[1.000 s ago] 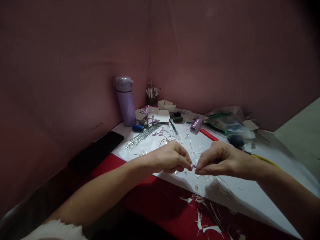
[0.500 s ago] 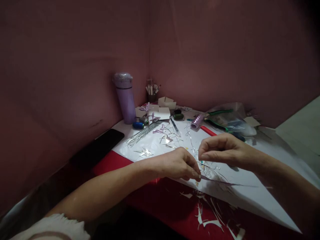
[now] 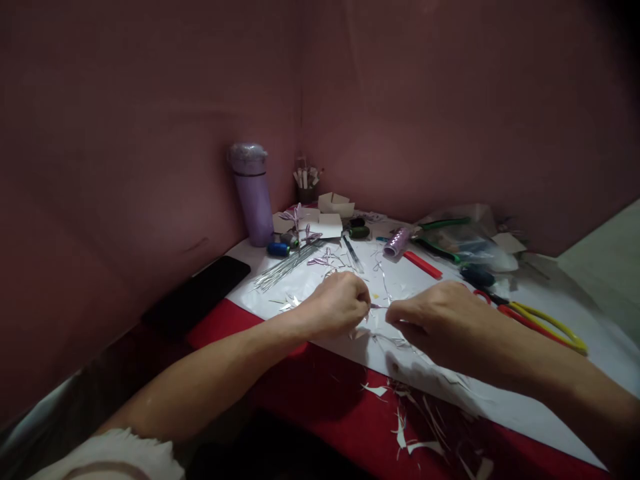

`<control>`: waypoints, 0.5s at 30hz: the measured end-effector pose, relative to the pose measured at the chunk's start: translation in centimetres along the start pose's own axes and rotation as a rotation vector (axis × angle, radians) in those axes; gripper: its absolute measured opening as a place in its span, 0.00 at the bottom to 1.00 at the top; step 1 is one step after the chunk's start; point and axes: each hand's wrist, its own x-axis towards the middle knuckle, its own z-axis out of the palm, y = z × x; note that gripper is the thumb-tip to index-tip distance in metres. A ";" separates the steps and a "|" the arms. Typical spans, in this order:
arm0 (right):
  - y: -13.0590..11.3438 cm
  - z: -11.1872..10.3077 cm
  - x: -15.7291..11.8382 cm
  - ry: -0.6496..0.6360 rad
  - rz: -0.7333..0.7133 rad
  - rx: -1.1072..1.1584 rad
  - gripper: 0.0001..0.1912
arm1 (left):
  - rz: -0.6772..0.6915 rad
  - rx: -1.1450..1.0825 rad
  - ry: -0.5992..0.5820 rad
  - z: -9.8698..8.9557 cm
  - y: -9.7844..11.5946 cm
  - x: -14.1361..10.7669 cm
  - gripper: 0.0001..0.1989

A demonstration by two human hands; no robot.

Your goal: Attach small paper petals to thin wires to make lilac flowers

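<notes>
A thin purple strip stretches across the short gap between my two hands, above the white paper. One end is pinched in the closed fingers of my left hand. My right hand is closed too, thumb and forefinger together on the other end. Thin shiny scraps lie on the paper below. Beyond my left hand are purple wire-like shapes and a bundle of thin silver wires.
A purple bottle and black phone stand and lie at left. Spools, a pen, purple roll, red bar, green-handled pliers and yellow-red scissors lie behind and right. Cut scraps lie on red cloth.
My left hand has moved up and left with the strip. My right hand has come down beside it, and its fingers have closed on the strip. The scissors now show.
</notes>
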 end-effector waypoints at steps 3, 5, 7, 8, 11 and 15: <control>-0.4 0.4 0.2 -0.055 -0.015 -0.029 0.14 | -0.113 -0.234 0.022 -0.1 0.6 0.1 0.05; -0.3 0.8 0.3 -0.026 -0.033 -0.030 0.15 | -0.221 -0.426 0.007 -0.3 0.9 0.2 0.03; -0.1 1.0 0.2 0.009 -0.046 -0.058 0.15 | -0.285 -0.575 0.002 -0.6 1.1 0.2 0.04; 0.0 1.1 0.1 0.019 -0.049 -0.081 0.15 | -0.297 -0.624 0.003 -0.8 1.1 0.2 0.04; -0.2 1.2 0.0 0.011 -0.057 -0.155 0.17 | -0.308 -0.738 -0.016 -1.1 0.9 0.2 0.06; -0.5 1.4 -0.1 0.024 -0.090 -0.217 0.18 | -0.310 -0.882 -0.136 -1.3 0.4 0.3 0.05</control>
